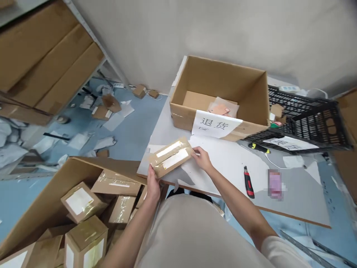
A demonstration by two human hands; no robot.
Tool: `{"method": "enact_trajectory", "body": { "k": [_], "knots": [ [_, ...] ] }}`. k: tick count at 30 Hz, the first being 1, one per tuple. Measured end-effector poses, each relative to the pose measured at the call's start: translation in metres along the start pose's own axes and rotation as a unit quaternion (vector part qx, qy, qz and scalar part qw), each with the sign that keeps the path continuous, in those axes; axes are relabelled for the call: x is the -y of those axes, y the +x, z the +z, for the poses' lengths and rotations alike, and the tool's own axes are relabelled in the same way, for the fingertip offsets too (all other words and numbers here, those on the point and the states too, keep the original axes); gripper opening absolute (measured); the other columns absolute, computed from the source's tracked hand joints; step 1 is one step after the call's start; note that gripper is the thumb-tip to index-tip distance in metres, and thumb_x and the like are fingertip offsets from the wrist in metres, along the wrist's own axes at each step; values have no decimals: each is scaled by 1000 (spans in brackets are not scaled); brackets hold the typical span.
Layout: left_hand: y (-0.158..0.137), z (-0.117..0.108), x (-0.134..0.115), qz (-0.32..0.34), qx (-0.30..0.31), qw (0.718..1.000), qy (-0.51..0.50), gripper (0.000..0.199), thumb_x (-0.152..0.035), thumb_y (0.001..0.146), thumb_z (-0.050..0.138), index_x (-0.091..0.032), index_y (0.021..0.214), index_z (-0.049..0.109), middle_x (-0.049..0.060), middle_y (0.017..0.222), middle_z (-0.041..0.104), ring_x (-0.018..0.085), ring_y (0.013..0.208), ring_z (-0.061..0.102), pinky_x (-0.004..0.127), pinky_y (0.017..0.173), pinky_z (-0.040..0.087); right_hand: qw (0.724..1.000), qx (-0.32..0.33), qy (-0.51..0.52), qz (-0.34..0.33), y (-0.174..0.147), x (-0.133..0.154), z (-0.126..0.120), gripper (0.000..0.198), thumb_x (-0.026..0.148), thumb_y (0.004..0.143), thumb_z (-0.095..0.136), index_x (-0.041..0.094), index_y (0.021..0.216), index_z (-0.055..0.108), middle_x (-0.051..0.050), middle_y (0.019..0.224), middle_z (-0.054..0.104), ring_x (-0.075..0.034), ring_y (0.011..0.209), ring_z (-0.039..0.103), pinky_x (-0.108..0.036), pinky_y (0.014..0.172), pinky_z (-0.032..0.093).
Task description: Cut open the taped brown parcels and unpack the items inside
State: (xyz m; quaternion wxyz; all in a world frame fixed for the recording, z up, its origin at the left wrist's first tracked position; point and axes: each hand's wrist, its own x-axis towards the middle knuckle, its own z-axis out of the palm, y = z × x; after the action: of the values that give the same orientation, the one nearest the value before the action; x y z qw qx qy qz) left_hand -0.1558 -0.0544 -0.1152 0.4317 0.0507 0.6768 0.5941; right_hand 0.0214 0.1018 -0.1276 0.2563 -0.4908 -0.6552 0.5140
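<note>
A flat brown cardboard box point(170, 156) with two white labels and clear tape is held between my hands, tilted above the table's near left edge. My left hand point(153, 185) grips its lower left corner with the thumb on top. At the right end, my right hand point(201, 158) pinches the box edge between thumb and fingers. Behind it stands an open carton point(181, 118) with a handwritten paper sign point(216, 125) on its front; a pinkish item in a clear bag point(221, 108) lies inside. A red and black box cutter point(248, 182) rests on the table to the right.
A large carton point(39, 201) full of taped parcels stands at my left. A black plastic crate point(318, 123) and a yellow and black cutter point(259, 148) are at the right. Paper scraps point(104, 143) litter the blue floor; long boxes point(52, 48) fill a shelf.
</note>
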Motion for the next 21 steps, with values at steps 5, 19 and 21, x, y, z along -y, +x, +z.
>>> {"method": "enact_trajectory", "body": {
  "k": [5,19,21],
  "knots": [
    [-14,62,14,4,176,981,81,57,-61,79,50,-28,125,53,4,139,45,25,130,37,38,101,40,977,-191,38,82,-114,-44,-78,33,45,74,60,17,90,58,-10,97,66,-22,93,62,-38,81,51],
    [-15,127,71,63,366,894,251,86,-44,70,69,-21,142,28,9,147,30,25,133,33,36,105,33,953,-250,94,141,-171,-124,-124,43,48,71,63,18,99,53,-12,109,62,-24,106,57,-40,89,47],
    [-14,123,77,76,365,881,291,101,-37,62,75,-20,144,19,12,148,28,27,133,33,37,104,35,961,-213,113,133,-172,-133,-127,48,44,69,66,20,107,50,-12,118,57,-24,114,52,-41,93,45]
  ]
}}
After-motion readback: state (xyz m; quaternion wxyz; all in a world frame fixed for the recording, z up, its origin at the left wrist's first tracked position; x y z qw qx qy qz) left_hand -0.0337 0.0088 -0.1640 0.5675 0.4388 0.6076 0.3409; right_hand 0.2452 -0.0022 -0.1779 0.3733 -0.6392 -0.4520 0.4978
